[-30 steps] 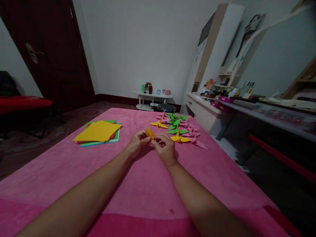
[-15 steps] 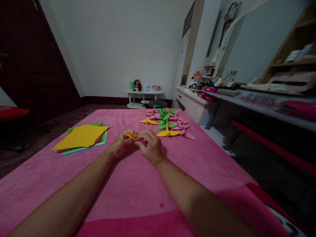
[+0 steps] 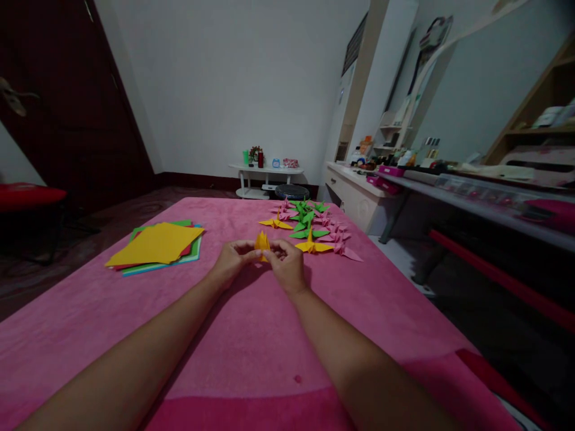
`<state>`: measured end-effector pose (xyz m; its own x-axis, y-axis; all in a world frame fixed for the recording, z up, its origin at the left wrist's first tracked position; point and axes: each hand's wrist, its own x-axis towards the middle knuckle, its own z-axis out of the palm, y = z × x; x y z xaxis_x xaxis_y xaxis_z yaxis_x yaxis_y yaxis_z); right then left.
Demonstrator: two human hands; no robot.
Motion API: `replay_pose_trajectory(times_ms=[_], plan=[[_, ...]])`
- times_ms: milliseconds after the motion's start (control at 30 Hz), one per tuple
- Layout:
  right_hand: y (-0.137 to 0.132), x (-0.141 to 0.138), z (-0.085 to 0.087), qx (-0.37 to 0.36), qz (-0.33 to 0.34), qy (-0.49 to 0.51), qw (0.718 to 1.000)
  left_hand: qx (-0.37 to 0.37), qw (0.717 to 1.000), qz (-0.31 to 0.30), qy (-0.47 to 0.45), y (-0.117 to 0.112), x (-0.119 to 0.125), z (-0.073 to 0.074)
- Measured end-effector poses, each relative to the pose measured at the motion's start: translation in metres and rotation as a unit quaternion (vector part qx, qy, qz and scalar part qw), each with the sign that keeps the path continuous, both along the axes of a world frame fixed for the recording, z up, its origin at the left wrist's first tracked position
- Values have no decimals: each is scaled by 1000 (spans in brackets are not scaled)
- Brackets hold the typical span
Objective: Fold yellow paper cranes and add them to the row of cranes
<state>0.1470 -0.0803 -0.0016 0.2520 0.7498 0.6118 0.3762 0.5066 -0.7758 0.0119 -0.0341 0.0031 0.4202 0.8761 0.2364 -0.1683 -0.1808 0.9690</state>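
Note:
A small folded piece of yellow paper [image 3: 262,243] stands upright between my two hands over the pink cloth [image 3: 251,335]. My left hand [image 3: 233,259] pinches its left side with closed fingers. My right hand [image 3: 286,264] pinches its right side, fingers curled. Just beyond my hands lies a cluster of finished paper cranes [image 3: 309,224] in yellow, green and pink. A stack of coloured paper sheets [image 3: 156,246] with a yellow sheet on top lies to the left.
A dark door [image 3: 67,108] and a red seat [image 3: 27,196] stand at the left. A small white table [image 3: 265,176] with small items is against the far wall. A cluttered desk [image 3: 404,179] and shelves run along the right.
The yellow paper has turned from lying flat between my fingers to standing upright. My hands have stayed together, and my view has shifted slightly.

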Motion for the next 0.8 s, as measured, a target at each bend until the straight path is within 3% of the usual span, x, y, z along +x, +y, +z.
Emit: replay_pose_trajectory(times_ms=[267,500,667,800], plan=[[3,4,1,-83,82,113,987,10,1000,-14,23,-2,3,-2],[2,5,2,-103,98,74,987,22,1000,14,-7,-2,5,-1],[0,4,2,-106,127,43,985,-8,999,8,-49,0,4,-3],[-4,1,3,-116,125,35,985,15,998,46,-42,-3,6,-1]])
